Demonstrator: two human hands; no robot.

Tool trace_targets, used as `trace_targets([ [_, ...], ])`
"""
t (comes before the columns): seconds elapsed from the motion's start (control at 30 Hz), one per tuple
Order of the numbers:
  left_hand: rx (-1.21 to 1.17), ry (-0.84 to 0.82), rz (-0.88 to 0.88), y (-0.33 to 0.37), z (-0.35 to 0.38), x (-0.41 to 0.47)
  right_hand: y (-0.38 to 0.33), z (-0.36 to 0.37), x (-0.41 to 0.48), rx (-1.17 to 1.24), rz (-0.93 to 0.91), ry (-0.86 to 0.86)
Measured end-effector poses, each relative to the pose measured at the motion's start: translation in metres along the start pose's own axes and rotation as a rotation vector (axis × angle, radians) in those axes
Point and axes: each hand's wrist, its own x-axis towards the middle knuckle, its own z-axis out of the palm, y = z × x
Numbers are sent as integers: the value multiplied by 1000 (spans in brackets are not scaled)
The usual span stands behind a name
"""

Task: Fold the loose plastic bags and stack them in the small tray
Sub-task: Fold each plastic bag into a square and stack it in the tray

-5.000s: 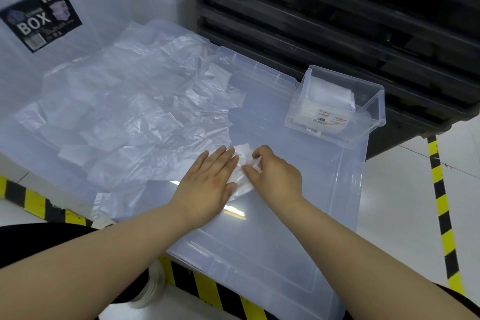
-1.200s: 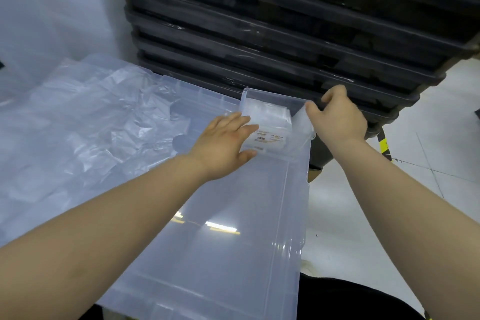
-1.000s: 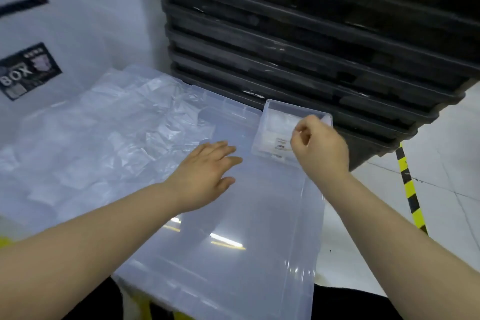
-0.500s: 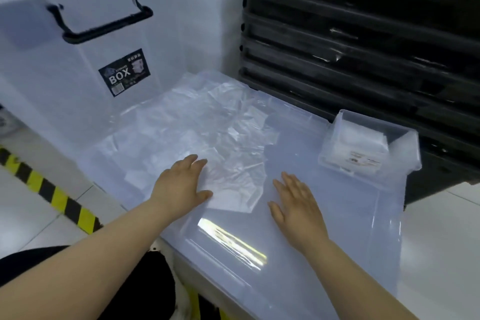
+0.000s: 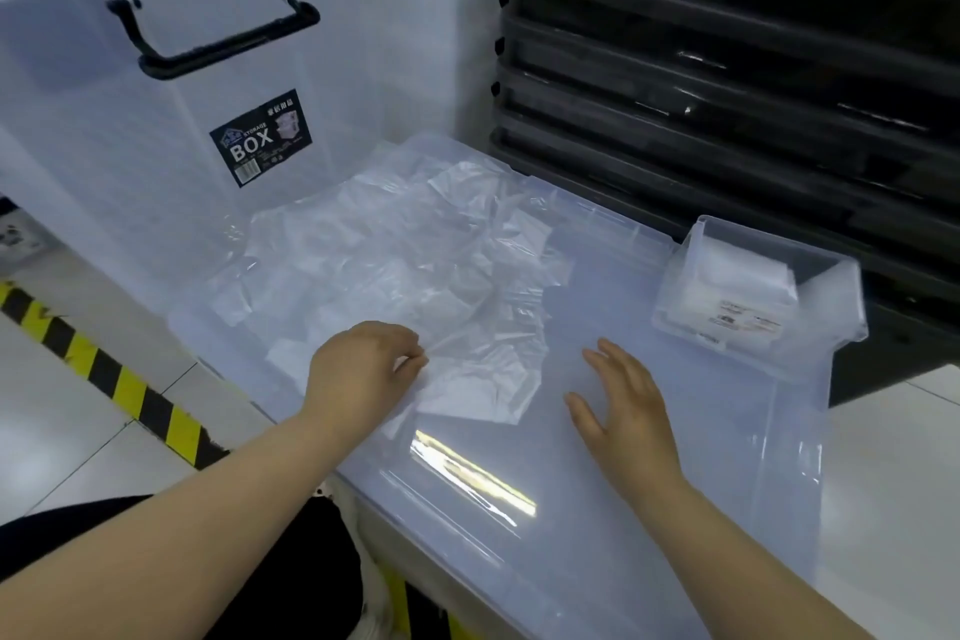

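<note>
The label [image 5: 744,318] seen through the small tray [image 5: 845,303] is too small to read.

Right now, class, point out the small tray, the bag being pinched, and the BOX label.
small tray [image 5: 831,322], head view, on its clear right wall.
pinched bag [image 5: 483,379], head view, middle of the flat sheet.
BOX label [image 5: 261,138], head view, the label's centre.

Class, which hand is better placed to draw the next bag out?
Left. The left hand pinches the nearest loose bag; the right hand is open over the lid, touching no bag.
</note>
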Motion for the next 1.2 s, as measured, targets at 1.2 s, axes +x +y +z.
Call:
trace_targets([
  [1.2, 214, -334, 554, 59, 30, -12, -18, -41, -43, -395, -410, -156],
])
